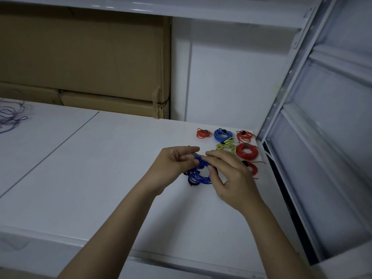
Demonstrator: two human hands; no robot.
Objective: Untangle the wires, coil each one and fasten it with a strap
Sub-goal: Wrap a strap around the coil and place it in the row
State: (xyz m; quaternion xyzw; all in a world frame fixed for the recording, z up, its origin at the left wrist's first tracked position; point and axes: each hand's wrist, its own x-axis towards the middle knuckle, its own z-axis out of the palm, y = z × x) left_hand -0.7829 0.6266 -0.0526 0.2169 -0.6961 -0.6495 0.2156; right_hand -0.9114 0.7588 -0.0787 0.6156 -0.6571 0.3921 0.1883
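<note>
A coil of dark blue wire is held just above the white shelf between both hands. My left hand pinches the top of the coil, where a grey strap shows between the fingertips. My right hand grips the coil's right side, with its fingers over the top and its thumb on the loops. A black strap piece lies under the coil's lower left. Behind them lie several finished coils: small red, light blue, red, yellow-green, larger red.
A tangle of loose purple-blue wires lies at the shelf's far left. Cardboard boxes stand at the back. A white metal upright and frame bound the right side. Another red coil is partly hidden behind my right hand.
</note>
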